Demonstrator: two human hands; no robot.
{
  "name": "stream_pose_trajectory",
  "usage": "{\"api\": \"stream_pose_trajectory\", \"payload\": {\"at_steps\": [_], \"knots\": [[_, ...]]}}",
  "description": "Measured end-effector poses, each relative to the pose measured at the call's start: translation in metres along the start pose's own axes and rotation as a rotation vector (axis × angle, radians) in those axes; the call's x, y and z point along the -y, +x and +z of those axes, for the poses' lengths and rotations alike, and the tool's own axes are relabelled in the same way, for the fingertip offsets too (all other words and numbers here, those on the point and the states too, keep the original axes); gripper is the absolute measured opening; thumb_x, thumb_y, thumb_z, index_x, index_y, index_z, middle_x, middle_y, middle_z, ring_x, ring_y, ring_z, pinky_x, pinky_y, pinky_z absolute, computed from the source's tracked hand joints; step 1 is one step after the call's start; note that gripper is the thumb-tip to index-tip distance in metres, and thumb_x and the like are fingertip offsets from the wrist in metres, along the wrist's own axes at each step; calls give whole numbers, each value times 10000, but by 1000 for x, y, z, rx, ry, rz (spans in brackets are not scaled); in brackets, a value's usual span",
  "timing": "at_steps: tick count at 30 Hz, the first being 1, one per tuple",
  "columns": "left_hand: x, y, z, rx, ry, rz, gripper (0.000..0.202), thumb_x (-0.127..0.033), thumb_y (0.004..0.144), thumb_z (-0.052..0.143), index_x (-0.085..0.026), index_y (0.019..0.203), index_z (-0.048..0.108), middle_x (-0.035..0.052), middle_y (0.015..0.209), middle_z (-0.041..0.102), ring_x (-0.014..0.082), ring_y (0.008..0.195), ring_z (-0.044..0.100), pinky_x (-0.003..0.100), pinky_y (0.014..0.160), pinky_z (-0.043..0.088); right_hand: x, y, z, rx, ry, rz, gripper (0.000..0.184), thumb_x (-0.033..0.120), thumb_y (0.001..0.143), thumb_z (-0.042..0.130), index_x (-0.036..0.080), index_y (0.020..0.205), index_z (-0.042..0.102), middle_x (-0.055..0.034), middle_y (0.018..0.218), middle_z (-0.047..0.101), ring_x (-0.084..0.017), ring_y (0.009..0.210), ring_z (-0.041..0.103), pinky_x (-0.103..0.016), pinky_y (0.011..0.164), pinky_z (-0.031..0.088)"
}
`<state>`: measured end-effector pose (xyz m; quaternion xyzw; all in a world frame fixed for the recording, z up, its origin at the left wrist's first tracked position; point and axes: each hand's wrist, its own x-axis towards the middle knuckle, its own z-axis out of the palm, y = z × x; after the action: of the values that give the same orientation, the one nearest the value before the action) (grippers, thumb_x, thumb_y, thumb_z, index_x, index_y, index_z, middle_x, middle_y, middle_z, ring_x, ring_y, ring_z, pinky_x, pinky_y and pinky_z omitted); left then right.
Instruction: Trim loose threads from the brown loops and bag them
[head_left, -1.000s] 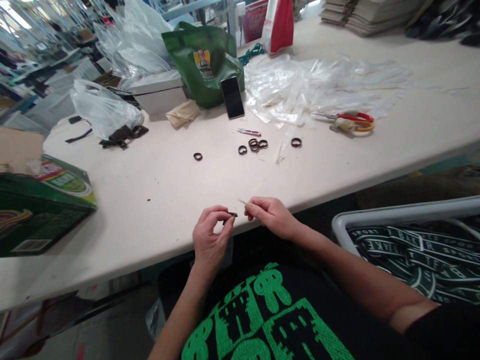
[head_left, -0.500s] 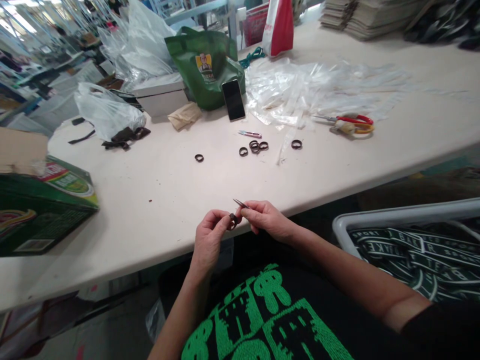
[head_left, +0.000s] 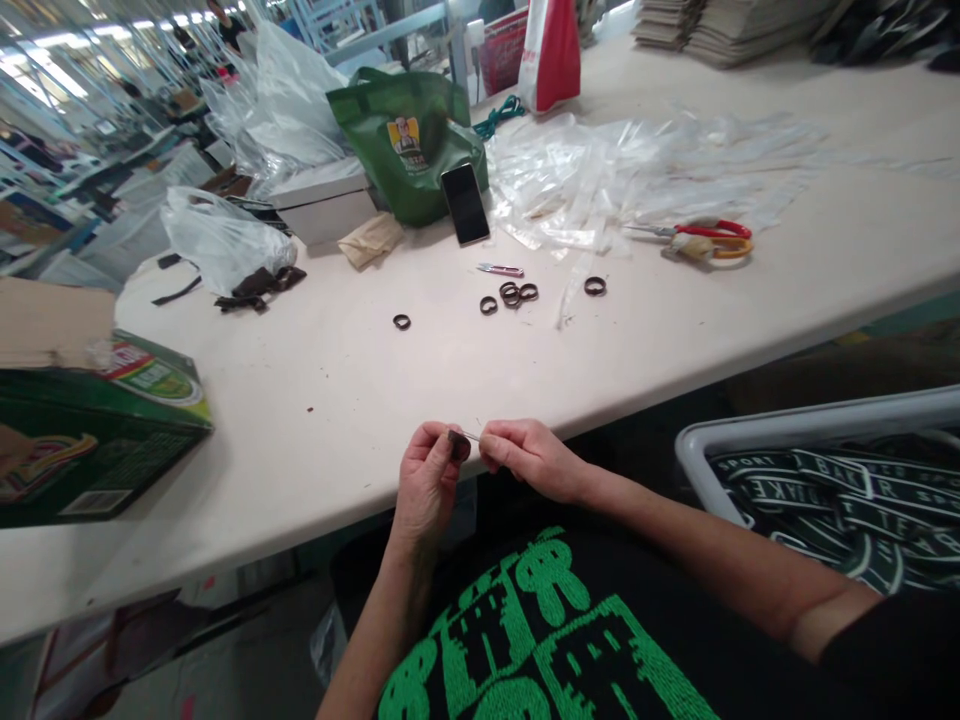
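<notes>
At the table's front edge my left hand (head_left: 429,475) pinches a small dark brown loop (head_left: 459,446) between thumb and fingers. My right hand (head_left: 529,455) is closed on a thin, pointed metal tool (head_left: 470,436), whose tip meets the loop's upper side; most of the tool is hidden by the fingers. Farther back on the table lie several similar loops: a small cluster (head_left: 511,294), a single one to the left (head_left: 402,322) and another to the right (head_left: 595,286). Pink-handled thread snips (head_left: 501,270) rest just behind the cluster.
A phone (head_left: 465,204) leans on a green bag (head_left: 401,150). Scissors with red and orange handles (head_left: 705,241) lie beside clear plastic strips (head_left: 600,175). A green carton (head_left: 105,430) stands at left; a grey bin (head_left: 720,440) of printed straps is at lower right.
The metal tool has swung down from pointing up and away to pointing left at the loop. The loop has turned in my left fingers. The view has shifted slightly.
</notes>
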<state>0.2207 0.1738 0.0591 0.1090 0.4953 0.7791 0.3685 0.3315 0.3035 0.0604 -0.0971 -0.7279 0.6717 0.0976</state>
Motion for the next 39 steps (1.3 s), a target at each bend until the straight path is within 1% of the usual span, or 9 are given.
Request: {"api": "stream_pose_trajectory", "payload": {"at_steps": [4,8,14,19,21,26,31,36,39], "knots": [[2,0,0,0,12,21,228,-336,724,829,-187,738,657,-9,775,631,91,697,552,203,680,468,-2,-1,-1,-8,14,-10,518,608,942,457,157,711,563,4,639,530,-103,568,434,-230,531,353],[4,0,3,2,54,6,256,-372,713,832,-187,743,658,-9,770,623,96,686,543,215,677,474,-1,0,-2,-8,23,-26,513,602,947,450,157,718,567,-1,655,533,-106,581,435,-231,532,346],[9,-2,5,-8,43,-14,275,-392,697,838,-193,747,654,-12,762,626,104,689,551,228,686,482,1,2,0,-27,-5,-82,494,570,956,456,164,682,522,23,622,449,-104,587,404,-242,560,329],[8,-2,7,-27,-14,-3,285,-377,690,850,-182,720,644,-20,734,614,91,700,545,204,689,464,-3,2,-2,-58,6,-41,498,589,950,448,164,712,546,17,635,486,-111,595,421,-244,583,348],[8,-1,7,-39,-28,-2,289,-371,687,855,-180,714,640,-23,739,612,84,697,542,196,687,461,-4,1,-3,-61,-2,-38,500,590,950,444,163,707,542,19,631,477,-111,596,419,-244,585,348],[9,-1,8,-50,-27,-15,298,-384,671,865,-187,713,646,-31,705,599,80,670,536,185,670,468,-3,-1,-3,-60,-60,-106,440,532,955,463,165,725,542,34,624,426,-106,582,387,-240,555,319],[12,-2,9,-49,-10,-21,315,-407,649,873,-194,718,652,-26,723,619,89,682,551,199,679,484,-3,1,0,-91,-128,-123,402,485,957,471,159,756,591,24,628,473,-115,600,433,-245,573,344],[17,-2,7,-18,-59,-36,267,-373,687,855,-197,737,661,-39,705,620,78,677,554,192,694,478,-3,2,2,-87,-151,-128,416,483,967,454,155,777,624,-5,688,566,-130,645,485,-260,623,382],[20,-3,7,-16,-84,-47,265,-366,688,855,-196,743,660,-39,710,621,76,681,554,189,698,478,-3,3,2,-91,-155,-134,411,469,967,454,154,770,628,-10,695,580,-131,649,500,-262,634,386]]}}
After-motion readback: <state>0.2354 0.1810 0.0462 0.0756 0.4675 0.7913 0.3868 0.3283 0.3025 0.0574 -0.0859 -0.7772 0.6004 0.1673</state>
